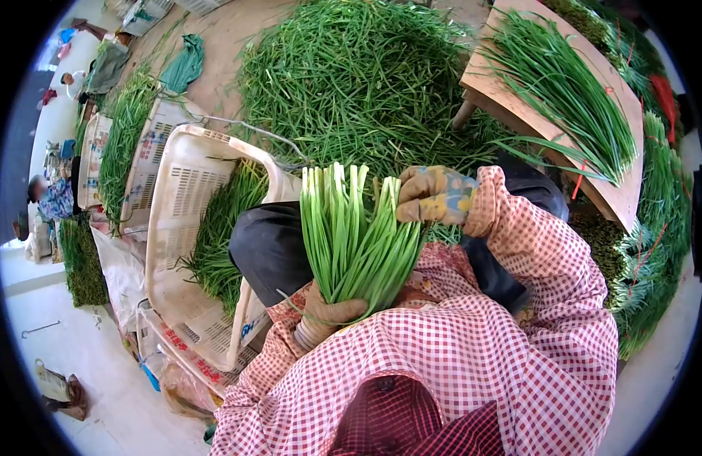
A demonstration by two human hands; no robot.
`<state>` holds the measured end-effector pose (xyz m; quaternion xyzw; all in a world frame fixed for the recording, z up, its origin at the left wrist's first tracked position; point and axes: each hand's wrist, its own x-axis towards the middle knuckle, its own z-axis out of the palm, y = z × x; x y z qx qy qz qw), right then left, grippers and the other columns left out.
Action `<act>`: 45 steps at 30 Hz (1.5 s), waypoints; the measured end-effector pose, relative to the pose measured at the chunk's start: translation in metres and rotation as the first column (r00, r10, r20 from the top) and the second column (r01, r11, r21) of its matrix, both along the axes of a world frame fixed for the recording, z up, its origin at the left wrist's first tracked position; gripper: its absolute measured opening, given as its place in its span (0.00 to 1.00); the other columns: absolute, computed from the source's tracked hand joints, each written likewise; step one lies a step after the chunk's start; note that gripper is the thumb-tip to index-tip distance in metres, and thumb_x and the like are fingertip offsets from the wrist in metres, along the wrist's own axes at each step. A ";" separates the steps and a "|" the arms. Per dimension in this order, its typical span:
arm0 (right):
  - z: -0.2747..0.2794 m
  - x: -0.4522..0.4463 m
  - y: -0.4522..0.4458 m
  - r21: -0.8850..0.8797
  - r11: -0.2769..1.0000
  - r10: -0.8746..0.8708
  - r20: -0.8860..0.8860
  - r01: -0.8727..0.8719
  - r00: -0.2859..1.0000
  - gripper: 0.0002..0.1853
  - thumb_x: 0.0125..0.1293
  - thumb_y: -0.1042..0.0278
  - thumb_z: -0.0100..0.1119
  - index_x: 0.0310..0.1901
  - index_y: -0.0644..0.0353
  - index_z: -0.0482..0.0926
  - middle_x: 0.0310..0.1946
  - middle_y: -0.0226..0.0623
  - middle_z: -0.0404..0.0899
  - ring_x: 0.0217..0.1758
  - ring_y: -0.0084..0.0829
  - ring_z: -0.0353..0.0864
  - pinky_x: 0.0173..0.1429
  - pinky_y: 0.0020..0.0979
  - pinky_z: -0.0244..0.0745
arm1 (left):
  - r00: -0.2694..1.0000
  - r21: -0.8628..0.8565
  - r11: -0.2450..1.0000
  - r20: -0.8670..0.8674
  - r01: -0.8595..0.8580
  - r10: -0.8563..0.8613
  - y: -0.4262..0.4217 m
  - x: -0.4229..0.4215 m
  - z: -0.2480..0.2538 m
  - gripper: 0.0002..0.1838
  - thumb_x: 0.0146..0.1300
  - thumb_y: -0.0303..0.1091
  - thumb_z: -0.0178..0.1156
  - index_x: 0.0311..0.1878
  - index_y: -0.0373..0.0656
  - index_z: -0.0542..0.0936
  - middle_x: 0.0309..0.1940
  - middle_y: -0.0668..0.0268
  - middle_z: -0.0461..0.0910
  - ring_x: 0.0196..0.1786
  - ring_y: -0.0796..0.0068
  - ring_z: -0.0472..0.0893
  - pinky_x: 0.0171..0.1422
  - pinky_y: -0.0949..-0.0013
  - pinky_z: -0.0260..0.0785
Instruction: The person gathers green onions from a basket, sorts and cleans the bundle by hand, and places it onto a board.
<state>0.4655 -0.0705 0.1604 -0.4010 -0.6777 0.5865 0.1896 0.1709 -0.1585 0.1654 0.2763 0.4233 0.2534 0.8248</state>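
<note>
A thick bunch of garlic chives [349, 243] stands in front of my chest, with its pale cut ends up and its green leaves down. My left hand [328, 313], in a tan glove, is closed around the lower leafy part. On the right, my right hand [436, 194], in a tan glove with blue and yellow patches, has its fingers curled against the upper stalks at the bunch's right edge. Its fingertips are partly hidden, but they appear to grip stalks there.
A large heap of loose chives [358, 83] covers the floor ahead. To the left, a white plastic crate [172, 220] lies tilted with chives inside. A wooden board [621, 205] at the right bears chives [567, 99] and red ties. Tied bundles [655, 251] line the far right.
</note>
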 end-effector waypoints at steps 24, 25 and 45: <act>-0.032 -0.042 0.082 -0.460 0.888 0.160 0.290 -0.009 0.944 0.19 0.59 0.60 0.60 0.49 0.63 0.79 0.37 0.29 0.81 0.38 0.21 0.77 0.44 0.27 0.72 | 0.983 0.049 0.988 0.116 -0.147 0.140 0.006 0.013 -0.013 0.45 0.46 0.27 0.76 0.67 0.38 0.62 0.60 0.59 0.73 0.61 0.64 0.74 0.65 0.60 0.68; -0.054 -0.038 0.078 -0.411 0.898 0.089 -0.180 -0.157 0.980 0.19 0.59 0.59 0.62 0.47 0.65 0.79 0.38 0.31 0.80 0.38 0.22 0.76 0.45 0.28 0.71 | 0.983 0.083 0.988 0.141 -0.132 0.120 0.009 0.014 -0.014 0.44 0.46 0.29 0.76 0.67 0.38 0.62 0.60 0.59 0.73 0.61 0.65 0.74 0.65 0.61 0.69; -0.033 0.004 0.032 -0.495 0.808 0.580 0.573 -0.320 0.579 0.33 0.68 0.45 0.49 0.69 0.55 0.62 0.66 0.45 0.66 0.73 0.42 0.58 0.76 0.41 0.51 | 0.962 -0.165 0.982 0.238 -0.095 0.133 0.008 -0.009 0.013 0.44 0.44 0.24 0.73 0.67 0.36 0.64 0.60 0.58 0.74 0.61 0.62 0.73 0.67 0.60 0.64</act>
